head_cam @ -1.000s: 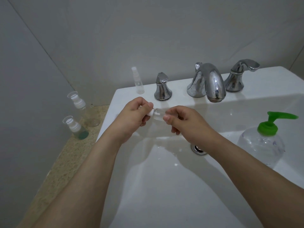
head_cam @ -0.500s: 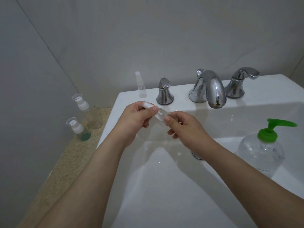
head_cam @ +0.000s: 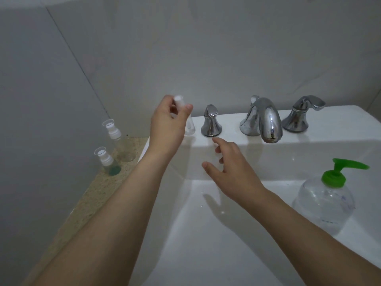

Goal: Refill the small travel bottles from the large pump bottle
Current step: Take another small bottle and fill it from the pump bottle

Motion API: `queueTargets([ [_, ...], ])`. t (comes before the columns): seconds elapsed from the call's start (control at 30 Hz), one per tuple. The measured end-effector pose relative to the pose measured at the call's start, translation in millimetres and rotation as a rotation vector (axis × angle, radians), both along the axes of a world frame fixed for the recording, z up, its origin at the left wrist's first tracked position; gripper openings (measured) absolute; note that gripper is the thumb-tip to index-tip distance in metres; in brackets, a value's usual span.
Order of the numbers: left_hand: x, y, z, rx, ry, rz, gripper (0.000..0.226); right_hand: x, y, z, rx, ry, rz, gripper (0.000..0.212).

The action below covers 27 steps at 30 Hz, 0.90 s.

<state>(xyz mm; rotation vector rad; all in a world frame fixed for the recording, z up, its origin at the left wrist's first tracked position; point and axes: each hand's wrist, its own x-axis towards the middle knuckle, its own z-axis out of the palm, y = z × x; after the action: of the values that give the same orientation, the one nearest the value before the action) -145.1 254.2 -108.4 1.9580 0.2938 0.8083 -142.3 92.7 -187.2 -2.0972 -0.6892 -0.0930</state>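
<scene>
Since a moment ago the left hand [head_cam: 167,122] has lifted the small travel bottle [head_cam: 186,120] toward the sink ledge [head_cam: 309,139], pinching its white top, while the right hand [head_cam: 228,168] has let go and hangs open-fingered, the green-topped pump bottle [head_cam: 325,197] standing at right.

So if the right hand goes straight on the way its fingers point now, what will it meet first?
Probably the back ledge of the sink, near the left faucet handle. The right hand is open and empty, with its fingers pointing up and back toward that handle. Depth is unclear, so it may touch the ledge first.
</scene>
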Motion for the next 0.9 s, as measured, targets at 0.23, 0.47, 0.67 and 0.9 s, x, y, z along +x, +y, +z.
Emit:
queueTargets([
  [0.23, 24, 2, -28, -0.009, 0.263, 0.009, 0.029, 0, 0, -3, -0.055, -0.002, 0.027, 0.065],
  [0.47, 19, 3, -28, -0.017, 0.310, -0.009, 0.030, 0, 1, -2, -0.056, 0.018, 0.047, 0.064],
  [0.67, 16, 17, -19, -0.019, 0.108, 0.181, 0.043, 0, 1, 0, -0.091, 0.002, 0.044, 0.062],
  [0.9, 49, 28, -2, 0.188, 0.159, 0.094, 0.050, -1, 0, 4, -0.117, -0.008, 0.054, 0.061],
])
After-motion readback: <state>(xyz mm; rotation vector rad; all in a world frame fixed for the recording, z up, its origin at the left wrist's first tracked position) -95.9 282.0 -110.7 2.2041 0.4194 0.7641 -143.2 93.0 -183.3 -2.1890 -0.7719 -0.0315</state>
